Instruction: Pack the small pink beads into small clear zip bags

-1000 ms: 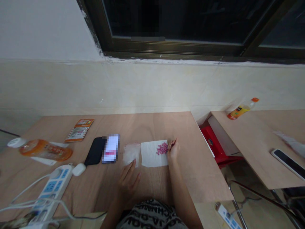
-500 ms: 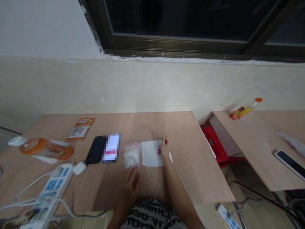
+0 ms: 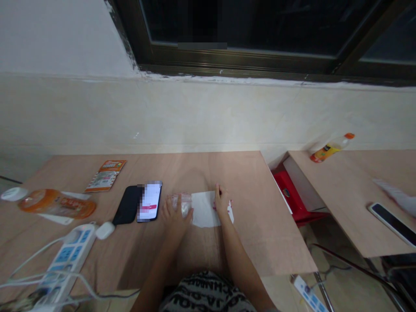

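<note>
My left hand (image 3: 175, 219) lies with fingers spread over a clear zip bag (image 3: 186, 205), covering much of it. The bag's top edge and right side show past the fingers, and its contents look whitish. Just to the right, a white sheet of paper (image 3: 204, 210) lies flat with reddish-pink marks near its right end. My right hand (image 3: 222, 203) rests on that end with curled fingers. A small dark spot shows at the fingers; I cannot make out what they hold.
To the left lie a lit phone (image 3: 150, 201), a black phone-like slab (image 3: 126, 204), an orange packet (image 3: 105, 175), an orange bottle (image 3: 58, 203) on its side and a power strip (image 3: 66, 255) with cables. A red stool (image 3: 295, 201) stands between the two tables.
My left hand has moved forward from the table's near side onto the zip bag, its fingers spreading. My right hand stays on the paper, turned slightly.
</note>
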Available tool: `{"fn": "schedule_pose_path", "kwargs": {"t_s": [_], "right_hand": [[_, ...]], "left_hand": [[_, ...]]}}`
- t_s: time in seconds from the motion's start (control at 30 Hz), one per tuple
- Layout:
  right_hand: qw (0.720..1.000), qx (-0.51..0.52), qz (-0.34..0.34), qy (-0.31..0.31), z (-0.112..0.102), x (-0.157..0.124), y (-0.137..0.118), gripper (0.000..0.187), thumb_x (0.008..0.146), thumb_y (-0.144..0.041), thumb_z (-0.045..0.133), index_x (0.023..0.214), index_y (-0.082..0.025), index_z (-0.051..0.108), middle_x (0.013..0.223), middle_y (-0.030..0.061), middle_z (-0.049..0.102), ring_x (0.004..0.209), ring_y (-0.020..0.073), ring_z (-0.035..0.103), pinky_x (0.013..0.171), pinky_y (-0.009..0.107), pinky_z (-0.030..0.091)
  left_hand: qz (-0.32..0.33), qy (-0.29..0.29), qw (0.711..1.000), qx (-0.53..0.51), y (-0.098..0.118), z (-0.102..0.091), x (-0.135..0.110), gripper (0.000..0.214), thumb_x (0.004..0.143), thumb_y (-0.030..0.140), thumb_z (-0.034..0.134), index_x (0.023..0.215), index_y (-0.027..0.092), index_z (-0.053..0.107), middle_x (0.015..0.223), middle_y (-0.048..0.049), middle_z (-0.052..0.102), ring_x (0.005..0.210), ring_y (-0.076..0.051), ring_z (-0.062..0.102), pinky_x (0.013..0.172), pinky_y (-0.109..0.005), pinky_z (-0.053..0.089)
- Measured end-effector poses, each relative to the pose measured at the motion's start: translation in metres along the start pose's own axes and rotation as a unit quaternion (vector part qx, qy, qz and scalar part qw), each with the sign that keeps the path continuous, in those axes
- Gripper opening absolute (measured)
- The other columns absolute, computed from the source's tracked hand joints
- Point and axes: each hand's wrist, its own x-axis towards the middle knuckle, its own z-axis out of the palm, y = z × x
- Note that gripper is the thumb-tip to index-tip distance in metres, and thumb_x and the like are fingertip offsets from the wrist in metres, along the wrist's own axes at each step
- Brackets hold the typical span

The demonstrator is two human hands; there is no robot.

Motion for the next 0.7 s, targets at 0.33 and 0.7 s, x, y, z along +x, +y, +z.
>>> {"fn": "schedule_pose_path", "kwargs": {"t_s": [0.33, 0.7], "right_hand": [[0.999, -0.026, -0.041, 0.000, 0.000, 0.001, -0.001, 0.048, 0.096, -0.045, 0.032, 0.056, -0.022, 0.045, 0.058, 0.0008, 0.052, 0.058, 0.0153, 0.045, 0.058, 0.027, 0.030], [0.996, 0.072, -0.038, 0.023, -0.001, 0.002, 0.004, 0.047, 0.093, -0.049, 0.039, 0.055, -0.022, 0.037, 0.056, -0.0038, 0.040, 0.057, 0.0133, 0.040, 0.058, 0.026, 0.030]], "left_hand": [[-0.003, -0.073, 0.997, 0.033, 0.001, 0.027, 0.019, 0.063, 0.092, 0.047, 0.046, 0.147, 0.018, 0.034, 0.156, -0.0193, 0.025, 0.143, -0.038, 0.022, 0.112, -0.057, 0.024], [0.004, -0.077, 0.996, 0.033, -0.001, 0.027, 0.020, 0.064, 0.091, 0.050, 0.044, 0.146, 0.018, 0.037, 0.154, -0.0197, 0.029, 0.143, -0.040, 0.021, 0.111, -0.061, 0.022]]}}
